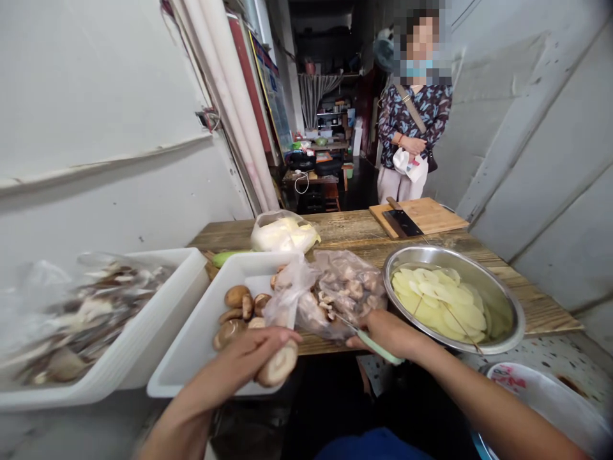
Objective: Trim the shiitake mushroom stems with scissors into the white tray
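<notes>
My left hand [249,358], at the front edge of the white tray, is closed round a shiitake mushroom [278,365] whose pale underside shows. My right hand [383,335] grips scissors [378,348] with a pale green handle. Their thin blades point left, over a clear plastic bag [349,281] full of mushroom pieces. A small pale piece [328,305] shows near the blade tips. Several whole brown mushrooms [237,296] lie in the white tray [179,358], partly covered by the edge of the bag.
At left stands a white bin [191,268] of bagged, sliced dark food. A steel bowl [517,306] of potato slices and skewers sits right. Behind are another plastic bag [282,233] and a cutting board [438,214] with a cleaver [402,222]. A person [414,128] stands beyond the table.
</notes>
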A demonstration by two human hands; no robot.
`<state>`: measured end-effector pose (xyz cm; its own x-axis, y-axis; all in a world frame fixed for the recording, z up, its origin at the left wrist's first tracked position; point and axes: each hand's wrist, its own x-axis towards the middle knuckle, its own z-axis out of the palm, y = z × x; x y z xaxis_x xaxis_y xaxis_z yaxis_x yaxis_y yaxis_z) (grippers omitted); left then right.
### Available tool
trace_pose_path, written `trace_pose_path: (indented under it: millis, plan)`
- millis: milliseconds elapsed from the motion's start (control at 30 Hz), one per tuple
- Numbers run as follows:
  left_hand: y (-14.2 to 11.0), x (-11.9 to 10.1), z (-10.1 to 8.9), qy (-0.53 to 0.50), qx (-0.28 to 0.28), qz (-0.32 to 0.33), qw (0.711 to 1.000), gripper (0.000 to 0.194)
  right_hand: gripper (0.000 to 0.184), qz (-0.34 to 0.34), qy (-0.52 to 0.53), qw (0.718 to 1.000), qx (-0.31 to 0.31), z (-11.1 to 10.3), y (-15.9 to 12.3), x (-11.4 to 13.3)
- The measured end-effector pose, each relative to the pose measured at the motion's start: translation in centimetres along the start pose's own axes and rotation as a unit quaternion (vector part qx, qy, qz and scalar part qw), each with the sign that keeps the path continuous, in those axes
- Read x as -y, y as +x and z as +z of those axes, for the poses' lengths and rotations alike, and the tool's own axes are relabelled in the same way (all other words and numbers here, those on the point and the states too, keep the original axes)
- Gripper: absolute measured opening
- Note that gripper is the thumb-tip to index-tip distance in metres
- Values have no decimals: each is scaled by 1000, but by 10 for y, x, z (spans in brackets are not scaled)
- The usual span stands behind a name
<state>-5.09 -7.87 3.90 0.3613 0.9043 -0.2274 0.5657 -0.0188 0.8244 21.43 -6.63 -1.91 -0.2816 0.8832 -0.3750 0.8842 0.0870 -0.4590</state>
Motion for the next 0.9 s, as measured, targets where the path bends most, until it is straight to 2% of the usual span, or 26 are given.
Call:
trace_pose_path:
  millis: [100, 167, 233, 300, 400, 433, 467, 500, 533, 567, 600, 633, 700, 800, 900]
  plan:
    - [-9, 25, -33, 98, -87, -42, 990, 49, 33, 40, -71, 996, -43, -1, -2, 2]
    - [-1, 46, -50, 182, -144, -92, 968, 56, 32, 61, -93, 992, -60, 0, -4, 6]
    - [10, 59, -59, 258, -187, -120, 940, 62, 31, 74, -109, 989, -74, 3, -7, 11]
    - [16, 56, -58, 308, -242, -101, 915, 60, 31, 83, -118, 985, -89, 5, -8, 14]
    - [9, 20, -35, 293, -333, 20, 896, 42, 33, 99, -123, 981, -111, 7, -8, 14]
    - [6, 3, -22, 250, -327, 74, 908, 36, 35, 104, -123, 980, -120, 7, -8, 13]
    - [5, -13, -7, 207, -268, 132, 932, 30, 36, 108, -121, 978, -128, 6, -7, 12]
    - [10, -26, 8, 169, -181, 182, 952, 28, 38, 110, -118, 977, -136, 6, -7, 11]
    - [19, -36, 24, 149, -87, 205, 963, 26, 38, 110, -114, 977, -144, 6, -7, 11]
    - [33, -42, 39, 137, -45, 212, 967, 25, 39, 106, -109, 977, -151, 6, -6, 10]
    - [53, -43, 52, 138, -40, 199, 970, 22, 39, 102, -104, 977, -158, 7, -6, 10]
    - [75, -41, 64, 155, -51, 159, 974, 20, 40, 97, -97, 977, -166, 9, -6, 9]
    - [120, -30, 81, 190, -67, 49, 978, 16, 40, 88, -83, 976, -180, 14, -7, 8]
    - [171, -14, 95, 185, -94, 11, 978, 9, 40, 84, -63, 975, -195, 22, -9, 4]
    - [193, -9, 105, 151, -89, 8, 985, 2, 44, 82, -48, 975, -199, 26, -10, 1]
